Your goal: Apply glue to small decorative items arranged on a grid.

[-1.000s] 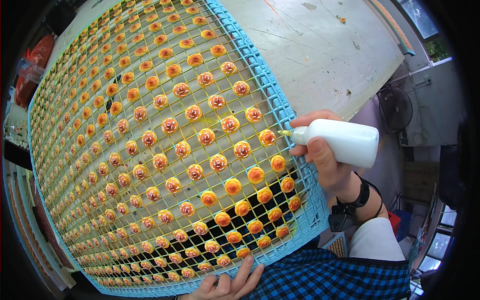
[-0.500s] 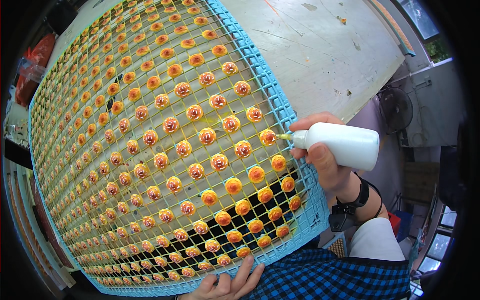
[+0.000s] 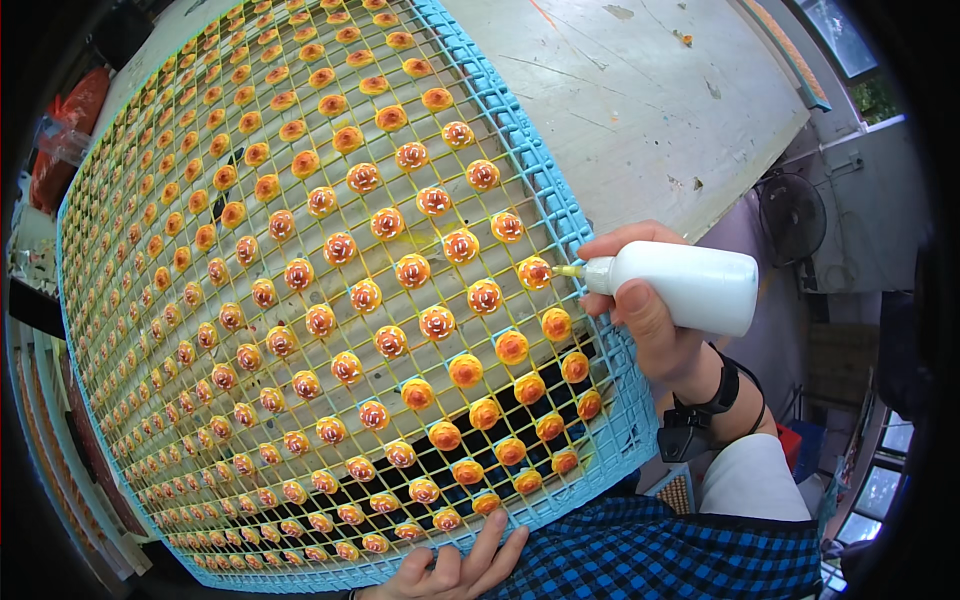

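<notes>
In my right hand point(image 3: 650, 310) is a white squeeze bottle point(image 3: 690, 290), lying nearly level with its thin yellowish nozzle pointing left. The tip touches or almost touches an orange rosette point(image 3: 534, 272) near the right edge of a wire rack. Blue edging frames the rack point(image 3: 622, 440), and its yellow grid carries many small yellow-orange rosettes. White dashes mark a wide band of them; others, such as a rosette point(image 3: 465, 370) closer to me, are plain orange. My left hand point(image 3: 455, 565) has its fingers curled over the near blue rim, its thumb hidden.
The rack rests on a stained pale table point(image 3: 640, 120) and overhangs its near side above my blue checked clothing point(image 3: 680, 550). A fan point(image 3: 790, 215) stands beyond the table's right end. Orange-red bundled material point(image 3: 70, 140) lies at the far left.
The rack has shifted very slightly to the left. The bottle's tip stays at the same rosette, and both hands keep their hold.
</notes>
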### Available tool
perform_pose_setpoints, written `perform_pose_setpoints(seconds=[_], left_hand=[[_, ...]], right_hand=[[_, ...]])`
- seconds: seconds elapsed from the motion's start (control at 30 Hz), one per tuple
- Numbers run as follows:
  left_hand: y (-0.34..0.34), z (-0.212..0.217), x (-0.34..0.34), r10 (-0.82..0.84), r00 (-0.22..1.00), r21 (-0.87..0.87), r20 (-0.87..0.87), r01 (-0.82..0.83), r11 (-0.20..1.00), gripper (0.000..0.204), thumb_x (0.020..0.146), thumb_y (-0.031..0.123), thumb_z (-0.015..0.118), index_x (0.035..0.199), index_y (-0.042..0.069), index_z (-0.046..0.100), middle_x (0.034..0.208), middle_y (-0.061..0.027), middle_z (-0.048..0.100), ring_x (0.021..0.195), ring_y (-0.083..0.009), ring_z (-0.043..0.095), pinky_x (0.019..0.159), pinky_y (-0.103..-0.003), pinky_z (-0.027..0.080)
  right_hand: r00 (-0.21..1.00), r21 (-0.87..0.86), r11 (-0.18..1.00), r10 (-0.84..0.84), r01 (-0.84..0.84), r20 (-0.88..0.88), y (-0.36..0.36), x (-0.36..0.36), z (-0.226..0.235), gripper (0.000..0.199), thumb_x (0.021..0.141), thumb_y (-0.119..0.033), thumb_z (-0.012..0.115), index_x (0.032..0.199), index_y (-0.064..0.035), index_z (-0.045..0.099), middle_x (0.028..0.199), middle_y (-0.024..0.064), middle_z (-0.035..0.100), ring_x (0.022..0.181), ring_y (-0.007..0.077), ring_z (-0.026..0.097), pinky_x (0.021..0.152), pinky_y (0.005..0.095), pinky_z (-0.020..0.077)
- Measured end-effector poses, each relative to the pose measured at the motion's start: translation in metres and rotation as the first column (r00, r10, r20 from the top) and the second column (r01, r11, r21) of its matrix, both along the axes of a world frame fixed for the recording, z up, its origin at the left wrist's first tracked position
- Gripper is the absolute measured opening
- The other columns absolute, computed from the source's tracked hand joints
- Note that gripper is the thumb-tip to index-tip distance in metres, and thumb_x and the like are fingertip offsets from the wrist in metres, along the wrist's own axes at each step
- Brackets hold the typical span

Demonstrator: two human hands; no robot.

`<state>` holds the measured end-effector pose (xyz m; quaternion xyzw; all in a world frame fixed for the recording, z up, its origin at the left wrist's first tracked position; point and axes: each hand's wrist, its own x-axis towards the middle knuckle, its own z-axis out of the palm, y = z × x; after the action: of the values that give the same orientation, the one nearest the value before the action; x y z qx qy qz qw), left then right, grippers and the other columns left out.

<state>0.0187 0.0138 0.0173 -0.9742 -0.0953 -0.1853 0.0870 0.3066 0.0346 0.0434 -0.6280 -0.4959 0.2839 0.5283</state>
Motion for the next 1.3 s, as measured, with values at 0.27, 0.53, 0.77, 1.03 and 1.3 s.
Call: perform_pose_setpoints(seconds=[0.27,0.53,0.77,1.03,1.3], left_hand=[[-0.0001,0.0010,0.0002,0.000,1.000,-0.007,-0.003,0.000,1.000,0.026,0.087,0.024,0.055,0.113,0.022,0.057,0.120,0.0032,0.059,0.073,-0.0127,0.035,0.066,-0.025,0.032],[-0.0005,0.0017,0.0000,0.001,1.000,-0.009,-0.009,-0.001,1.000,0.025,0.088,0.024,0.053,0.113,0.022,0.057,0.120,0.0032,0.059,0.073,-0.0128,0.036,0.068,-0.025,0.032],[0.0006,-0.0004,-0.0006,-0.004,1.000,0.002,-0.003,0.004,1.000,0.025,0.089,0.024,0.052,0.113,0.022,0.057,0.121,0.0028,0.058,0.073,-0.0128,0.036,0.068,-0.025,0.033],[0.0003,0.0008,-0.0011,-0.005,1.000,-0.001,-0.014,0.005,1.000,0.026,0.089,0.024,0.052,0.114,0.022,0.056,0.121,0.0030,0.058,0.074,-0.0128,0.036,0.068,-0.025,0.033],[0.0004,0.0002,-0.0004,0.003,1.000,0.012,-0.009,-0.002,1.000,0.027,0.089,0.025,0.052,0.116,0.021,0.056,0.122,0.0033,0.058,0.073,-0.0126,0.035,0.068,-0.024,0.033]], right_hand=[[0.999,0.030,0.999,0.011,-0.010,-0.036,-0.0025,0.0028,-0.0047,0.029,0.086,-0.026,0.061,0.095,0.0013,0.059,0.092,0.0099,0.058,0.078,0.0129,0.057,0.067,0.0238,0.0452],[0.998,0.015,1.000,0.024,-0.023,-0.053,-0.0034,0.0039,-0.0042,0.028,0.086,-0.026,0.061,0.094,0.0010,0.060,0.092,0.0098,0.058,0.077,0.0130,0.057,0.067,0.0240,0.0454],[1.000,0.039,0.999,-0.004,0.005,-0.028,-0.0020,0.0038,-0.0069,0.033,0.087,-0.030,0.057,0.095,0.0020,0.057,0.084,0.0079,0.058,0.072,0.0101,0.056,0.063,0.0212,0.0445],[0.998,0.045,0.999,-0.002,0.005,-0.061,-0.0028,0.0037,-0.0081,0.028,0.087,-0.025,0.059,0.093,0.0019,0.059,0.088,0.0100,0.058,0.073,0.0118,0.057,0.064,0.0228,0.0451],[0.996,0.049,0.999,0.028,-0.024,-0.079,-0.0035,0.0053,-0.0082,0.026,0.086,-0.024,0.061,0.092,0.0010,0.060,0.093,0.0108,0.058,0.077,0.0134,0.057,0.067,0.0246,0.0454]])
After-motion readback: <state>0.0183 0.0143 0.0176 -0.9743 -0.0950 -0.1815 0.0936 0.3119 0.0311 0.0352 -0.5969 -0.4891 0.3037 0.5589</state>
